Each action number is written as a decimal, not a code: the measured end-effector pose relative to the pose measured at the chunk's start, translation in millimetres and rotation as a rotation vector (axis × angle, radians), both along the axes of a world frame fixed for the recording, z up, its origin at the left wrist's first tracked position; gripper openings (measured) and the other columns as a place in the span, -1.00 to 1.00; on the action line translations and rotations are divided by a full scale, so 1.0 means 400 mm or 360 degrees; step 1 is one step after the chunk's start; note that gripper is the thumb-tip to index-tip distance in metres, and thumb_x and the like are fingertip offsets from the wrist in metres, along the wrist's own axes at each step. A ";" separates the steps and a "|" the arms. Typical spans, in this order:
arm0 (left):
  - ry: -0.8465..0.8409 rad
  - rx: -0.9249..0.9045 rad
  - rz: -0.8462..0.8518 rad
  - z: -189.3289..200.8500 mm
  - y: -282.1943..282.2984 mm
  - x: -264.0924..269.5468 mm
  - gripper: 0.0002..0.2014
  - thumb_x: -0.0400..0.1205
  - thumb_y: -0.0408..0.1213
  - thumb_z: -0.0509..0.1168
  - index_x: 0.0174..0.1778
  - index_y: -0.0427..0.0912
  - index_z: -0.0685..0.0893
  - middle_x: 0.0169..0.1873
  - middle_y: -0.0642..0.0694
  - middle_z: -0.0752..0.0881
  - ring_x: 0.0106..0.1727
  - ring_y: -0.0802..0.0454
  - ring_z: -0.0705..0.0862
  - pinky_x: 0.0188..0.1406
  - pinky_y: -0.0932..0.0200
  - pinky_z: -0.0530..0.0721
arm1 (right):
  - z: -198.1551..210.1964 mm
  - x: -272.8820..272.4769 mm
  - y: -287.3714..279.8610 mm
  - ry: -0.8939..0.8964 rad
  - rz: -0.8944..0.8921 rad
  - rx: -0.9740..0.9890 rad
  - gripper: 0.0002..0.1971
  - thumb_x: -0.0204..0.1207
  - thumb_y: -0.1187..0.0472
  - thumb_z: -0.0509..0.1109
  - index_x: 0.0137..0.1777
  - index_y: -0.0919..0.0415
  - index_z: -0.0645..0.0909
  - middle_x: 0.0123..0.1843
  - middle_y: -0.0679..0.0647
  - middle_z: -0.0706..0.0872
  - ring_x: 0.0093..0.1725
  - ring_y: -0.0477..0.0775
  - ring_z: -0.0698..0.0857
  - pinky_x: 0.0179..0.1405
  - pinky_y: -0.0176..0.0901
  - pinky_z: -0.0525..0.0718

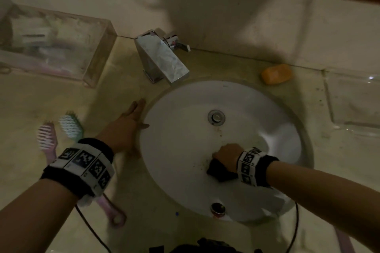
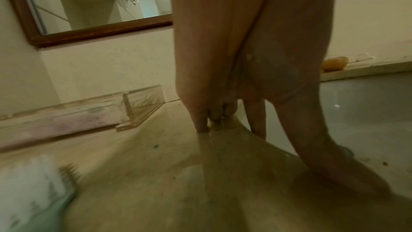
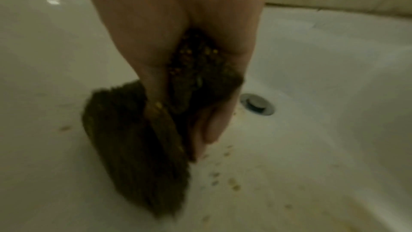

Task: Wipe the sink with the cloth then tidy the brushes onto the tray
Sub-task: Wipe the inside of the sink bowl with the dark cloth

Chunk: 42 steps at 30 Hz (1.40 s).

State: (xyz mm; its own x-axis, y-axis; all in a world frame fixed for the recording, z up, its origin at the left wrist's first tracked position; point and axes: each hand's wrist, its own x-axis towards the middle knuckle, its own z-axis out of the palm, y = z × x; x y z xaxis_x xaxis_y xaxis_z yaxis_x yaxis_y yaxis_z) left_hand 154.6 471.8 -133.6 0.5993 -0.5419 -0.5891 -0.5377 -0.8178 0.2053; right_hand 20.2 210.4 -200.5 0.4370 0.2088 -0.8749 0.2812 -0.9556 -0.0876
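Note:
My right hand grips a dark folded cloth and presses it on the near inner wall of the round white sink. In the right wrist view the cloth is bunched between the thumb and curled fingers, with brown specks on the basin beside it. My left hand lies flat with straight fingers on the counter at the sink's left rim. A pink brush and a green brush lie on the counter left of that hand. The clear tray stands at the back left.
A chrome tap stands behind the sink, with the drain in the basin's middle. An orange soap bar lies at the back right. A wood-framed mirror hangs above. A clear plastic sheet covers the counter at right.

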 end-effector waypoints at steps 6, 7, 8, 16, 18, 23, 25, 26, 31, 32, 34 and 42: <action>0.0011 -0.0004 -0.0014 -0.001 0.000 0.000 -0.09 0.28 -0.03 0.62 0.55 -0.09 0.41 0.65 -0.14 -0.39 0.70 -0.12 -0.32 0.67 0.08 0.06 | 0.083 -0.013 -0.030 0.0458 -0.0217 0.0238 -0.56 0.55 0.20 0.41 0.41 0.26 0.55 0.39 0.20 0.63 0.38 0.22 0.58 0.42 0.04 0.50; 0.0006 0.0003 -0.0012 -0.001 0.001 0.000 -0.08 0.28 -0.02 0.62 0.56 -0.09 0.41 0.65 -0.14 -0.39 0.69 -0.12 -0.32 0.67 0.09 0.06 | 0.081 -0.034 -0.013 0.0519 -0.0184 0.0254 -0.60 0.55 0.23 0.41 0.37 0.28 0.57 0.35 0.21 0.66 0.34 0.23 0.61 0.39 0.04 0.53; 0.0001 0.0007 -0.0010 -0.001 0.001 0.000 -0.08 0.27 -0.01 0.62 0.56 -0.09 0.40 0.65 -0.14 -0.39 0.69 -0.12 -0.32 0.67 0.09 0.06 | 0.077 -0.052 0.006 0.0514 -0.0146 0.0266 -0.65 0.56 0.26 0.38 0.33 0.29 0.60 0.31 0.23 0.68 0.30 0.25 0.63 0.38 0.05 0.56; 0.0011 0.0031 -0.0012 0.007 -0.004 -0.002 -0.08 0.32 -0.05 0.59 0.59 -0.08 0.34 0.65 -0.14 -0.40 0.69 -0.13 -0.32 0.68 0.05 0.04 | -0.002 -0.007 0.067 -0.0127 -0.0425 0.0144 -0.61 0.65 0.26 0.19 0.46 0.27 0.40 0.32 0.30 0.61 0.26 0.30 0.64 0.16 0.02 0.63; 0.0009 0.0033 -0.0014 0.007 -0.004 -0.003 -0.10 0.35 -0.04 0.57 0.60 -0.06 0.33 0.65 -0.13 -0.41 0.69 -0.12 -0.32 0.68 0.04 0.06 | -0.017 0.021 0.064 -0.0222 -0.0514 0.0133 -0.62 0.65 0.25 0.19 0.45 0.29 0.41 0.30 0.29 0.62 0.26 0.29 0.64 0.16 0.02 0.62; 0.0022 0.0032 -0.0031 0.006 -0.001 0.001 -0.09 0.31 -0.03 0.60 0.58 -0.05 0.36 0.65 -0.14 -0.40 0.70 -0.14 -0.31 0.69 0.02 0.09 | 0.035 0.057 0.033 0.0077 -0.0477 0.0347 -0.57 0.53 0.11 0.42 0.32 0.33 0.59 0.29 0.26 0.69 0.29 0.23 0.65 0.31 0.01 0.57; 0.0033 0.0020 -0.0022 0.000 0.000 0.003 -0.08 0.29 -0.04 0.61 0.57 -0.05 0.38 0.65 -0.13 -0.40 0.70 -0.14 -0.31 0.70 0.00 0.09 | 0.054 0.027 0.060 0.0288 -0.0410 0.0440 -0.55 0.49 0.12 0.47 0.35 0.29 0.58 0.31 0.24 0.68 0.30 0.22 0.63 0.35 0.04 0.56; 0.0036 0.0016 -0.0019 -0.002 0.001 0.004 -0.08 0.28 -0.03 0.62 0.57 -0.05 0.39 0.65 -0.12 -0.40 0.70 -0.14 -0.31 0.71 -0.01 0.09 | 0.054 0.008 0.080 0.0332 -0.0370 0.0475 -0.57 0.51 0.15 0.45 0.34 0.30 0.59 0.30 0.25 0.68 0.28 0.23 0.63 0.38 0.06 0.57; 0.0036 0.0026 -0.0030 -0.005 0.004 0.005 -0.08 0.29 -0.03 0.61 0.58 -0.02 0.36 0.64 -0.09 -0.42 0.69 -0.13 -0.32 0.70 -0.06 0.11 | 0.003 0.021 0.133 0.0119 -0.0455 0.0428 -0.66 0.58 0.19 0.31 0.30 0.35 0.56 0.28 0.32 0.65 0.27 0.31 0.63 0.29 0.08 0.58; 0.0040 0.0026 -0.0032 -0.004 0.003 0.005 -0.08 0.29 -0.04 0.61 0.58 -0.03 0.37 0.64 -0.09 -0.42 0.69 -0.13 -0.32 0.69 -0.07 0.13 | -0.007 0.036 0.134 0.0055 -0.0522 0.0401 -0.66 0.58 0.19 0.31 0.30 0.33 0.54 0.28 0.32 0.63 0.27 0.32 0.63 0.27 0.08 0.60; 0.0029 0.0029 -0.0048 -0.005 0.003 0.006 -0.08 0.29 -0.03 0.61 0.58 -0.03 0.37 0.64 -0.09 -0.42 0.69 -0.13 -0.32 0.69 -0.07 0.15 | -0.021 0.064 0.130 -0.0114 -0.0609 0.0330 -0.63 0.58 0.21 0.30 0.35 0.30 0.48 0.31 0.29 0.59 0.28 0.31 0.62 0.22 0.04 0.62; 0.0018 0.0003 -0.0061 0.000 0.005 0.002 -0.11 0.32 -0.02 0.59 0.57 -0.03 0.38 0.65 -0.11 -0.40 0.70 -0.13 -0.30 0.69 -0.04 0.13 | -0.007 0.129 0.026 -0.0292 -0.0845 0.0328 -0.72 0.57 0.12 0.35 0.20 0.25 0.53 0.02 0.24 0.70 0.19 0.26 0.69 0.06 -0.01 0.62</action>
